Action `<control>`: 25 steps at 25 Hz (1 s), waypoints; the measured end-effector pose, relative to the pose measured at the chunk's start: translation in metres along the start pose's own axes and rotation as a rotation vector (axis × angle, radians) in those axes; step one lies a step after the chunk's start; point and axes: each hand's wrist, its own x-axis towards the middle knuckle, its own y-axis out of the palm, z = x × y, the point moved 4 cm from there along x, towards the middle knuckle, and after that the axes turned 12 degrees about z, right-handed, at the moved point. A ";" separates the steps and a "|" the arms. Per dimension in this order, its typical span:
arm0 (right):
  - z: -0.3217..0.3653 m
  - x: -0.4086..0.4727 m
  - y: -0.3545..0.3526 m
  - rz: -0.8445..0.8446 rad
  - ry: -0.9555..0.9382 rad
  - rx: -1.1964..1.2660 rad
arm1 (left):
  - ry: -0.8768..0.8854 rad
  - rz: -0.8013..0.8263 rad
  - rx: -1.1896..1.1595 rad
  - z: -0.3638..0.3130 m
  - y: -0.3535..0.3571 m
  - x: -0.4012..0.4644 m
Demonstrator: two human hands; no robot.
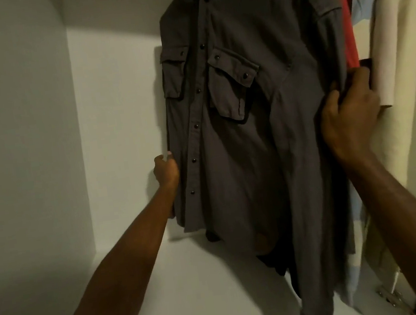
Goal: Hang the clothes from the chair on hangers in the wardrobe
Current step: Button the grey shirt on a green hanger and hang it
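Grey shirt (245,131) hung between the hands: left hand (166,171) pinched its near edge, right hand (348,111) clutched the sleeve seam; best tugged evenly downward to settle it square.

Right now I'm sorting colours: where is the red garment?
In the head view it hangs at upper right, the red garment squeezed between the grey shirt and a cream garment, just above the right hand.
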 end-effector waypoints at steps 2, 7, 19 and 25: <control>0.001 -0.006 0.007 0.002 -0.021 0.028 | 0.061 0.005 0.012 0.002 -0.003 -0.012; 0.008 -0.031 0.019 0.036 -0.059 0.143 | 0.125 0.106 0.133 0.002 -0.001 -0.076; 0.008 -0.113 0.002 0.247 0.003 0.236 | 0.072 0.096 0.249 0.014 -0.013 -0.202; -0.005 -0.160 -0.035 0.317 0.057 0.161 | 0.097 0.100 0.397 0.018 -0.020 -0.275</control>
